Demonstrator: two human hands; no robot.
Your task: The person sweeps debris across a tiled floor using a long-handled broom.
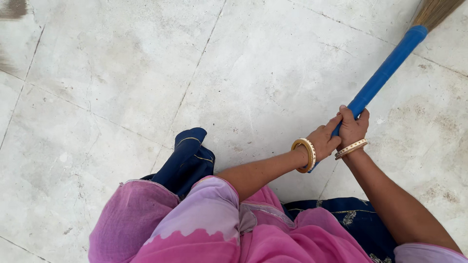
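Bristles (436,10) run off-frame; both hands (341,134) hide the handle's (385,72) end.

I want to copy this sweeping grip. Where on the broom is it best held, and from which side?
Probably the near end of the blue handle, where the left hand and right hand now wrap it together. It is a smooth round tube slanting away to the bristles, so closing on it from either side, thumbs along the shaft, suits it.

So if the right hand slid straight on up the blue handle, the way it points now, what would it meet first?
The right hand points along the blue handle toward the upper right. It would meet only bare handle until the straw bristles at its top end. Nothing else seems to lie in that line.
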